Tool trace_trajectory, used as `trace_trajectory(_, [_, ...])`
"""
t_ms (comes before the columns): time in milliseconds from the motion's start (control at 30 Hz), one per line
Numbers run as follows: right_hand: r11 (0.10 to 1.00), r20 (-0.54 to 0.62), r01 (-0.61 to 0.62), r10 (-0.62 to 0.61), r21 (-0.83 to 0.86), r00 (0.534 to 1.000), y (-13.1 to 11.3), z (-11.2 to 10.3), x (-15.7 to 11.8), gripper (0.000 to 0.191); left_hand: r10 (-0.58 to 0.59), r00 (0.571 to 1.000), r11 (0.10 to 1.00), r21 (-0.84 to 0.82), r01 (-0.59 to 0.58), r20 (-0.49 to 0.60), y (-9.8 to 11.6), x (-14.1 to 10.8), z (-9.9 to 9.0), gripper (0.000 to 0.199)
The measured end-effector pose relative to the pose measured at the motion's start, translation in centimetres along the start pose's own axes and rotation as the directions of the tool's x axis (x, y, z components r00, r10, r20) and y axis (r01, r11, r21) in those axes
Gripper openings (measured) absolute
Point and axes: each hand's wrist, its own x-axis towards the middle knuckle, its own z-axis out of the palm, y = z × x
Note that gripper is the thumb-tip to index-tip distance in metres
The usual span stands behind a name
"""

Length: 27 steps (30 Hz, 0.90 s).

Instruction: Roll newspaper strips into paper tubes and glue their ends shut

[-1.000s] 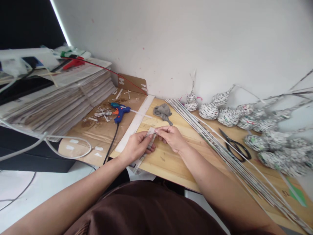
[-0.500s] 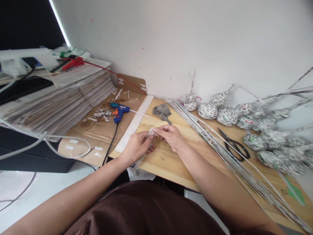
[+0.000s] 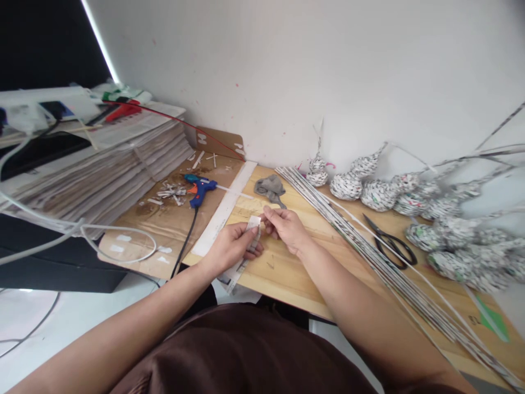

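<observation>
A narrow strip of printed newspaper (image 3: 253,221) is pinched between the thumb and fingers of my left hand (image 3: 230,246). Its lower end hangs past the table's front edge. Close by on the right, the fingers of my right hand (image 3: 287,229) are drawn together beside the strip's top end, with a small gap between. Whether anything is in that pinch is too small to see. Behind my hands a crumpled grey cloth (image 3: 269,187) lies on the wooden table (image 3: 287,279).
Left are a blue glue gun (image 3: 202,190), paper scraps (image 3: 172,192) on cardboard and a newspaper stack (image 3: 143,158). Rolled paper sticks (image 3: 348,230) cross the right side, with black scissors (image 3: 394,249) near them. Several woven paper shapes (image 3: 379,194) line the wall.
My right fingers have come away from the strip's top end, which now shows more plainly above my left thumb. My left hand keeps its hold, and the view has shifted slightly.
</observation>
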Motion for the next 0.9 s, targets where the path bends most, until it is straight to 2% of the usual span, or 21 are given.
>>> trace_trajectory(133, [0.999, 0.133, -0.012, 0.017, -0.043, 0.991, -0.2, -0.8, 0.1, 0.042, -0.023, 1.000, 0.999, -0.037, 0.022, -0.004, 0.3, 0.0, -0.1, 0.042])
trace_trajectory(233, [0.995, 0.254, 0.020, 0.005, -0.098, 0.967, -0.6, -1.2, -0.1, 0.036, -0.023, 1.000, 0.999, -0.035, 0.022, -0.019, 0.3, 0.0, -0.1, 0.043])
trace_trajectory(300, [0.991, 0.293, 0.046, -0.007, -0.129, 0.956, -0.7, -1.3, -0.2, 0.033, -0.017, 0.999, 0.999, -0.033, 0.016, -0.027, 0.3, 0.0, 0.0, 0.042])
trace_trajectory(467, [0.982, 0.249, 0.090, -0.047, -0.167, 0.967, -0.2, -1.1, -0.1, 0.030, -0.018, 1.000, 1.000, -0.025, 0.017, -0.026, 0.1, 0.1, -0.1, 0.041])
trace_trajectory(900, [0.990, 0.224, 0.025, 0.006, -0.138, 0.975, -0.2, -1.0, 0.0, 0.029, 0.009, 1.000, 1.000, -0.024, -0.009, -0.004, -0.3, 0.1, -0.3, 0.041])
